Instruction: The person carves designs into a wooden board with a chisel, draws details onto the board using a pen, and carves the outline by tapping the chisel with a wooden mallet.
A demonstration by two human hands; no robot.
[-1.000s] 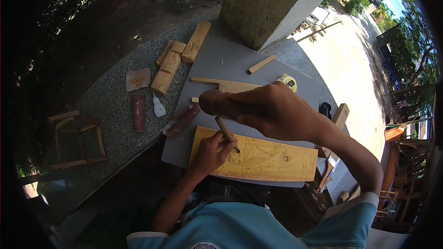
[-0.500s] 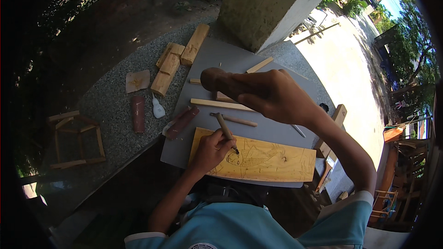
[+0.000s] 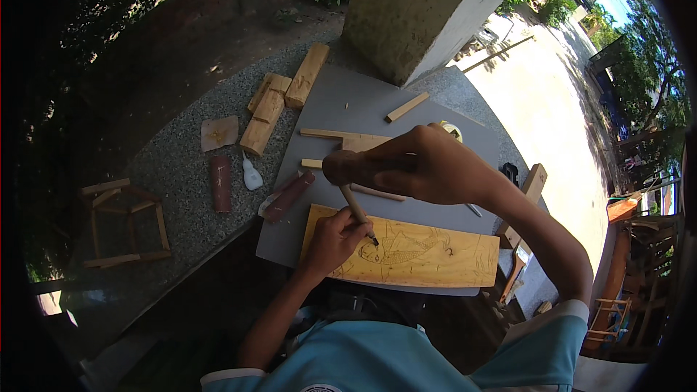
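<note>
My left hand [image 3: 330, 242] is closed around a wooden-handled chisel [image 3: 356, 206], leaning, with its dark tip on a yellowish wooden board [image 3: 465, 264]. The board carries a fish drawn or cut in dark lines, and the tip sits near the fish's head. Above it, my right hand [image 3: 438, 165] grips a dark wooden mallet [image 3: 338, 168]. The mallet's rounded head is at the top end of the chisel; whether they touch I cannot tell. My right hand and the mallet partly cover a thin wooden stick and another tool lying behind.
The grey work panel [image 3: 283, 207] also bears a wood strip [image 3: 407, 107], a tape measure [image 3: 451, 131] and a reddish roll [image 3: 290, 195]. Left of it lie wood blocks [image 3: 263, 122], a white bottle [image 3: 251, 173] and a wooden frame [image 3: 131, 256]. A brush [image 3: 513, 276] lies right; a pillar [image 3: 421, 14] stands behind.
My right hand has brought the mallet down from above to the chisel's top end. The left hand still holds the chisel at nearly the same place on the board.
</note>
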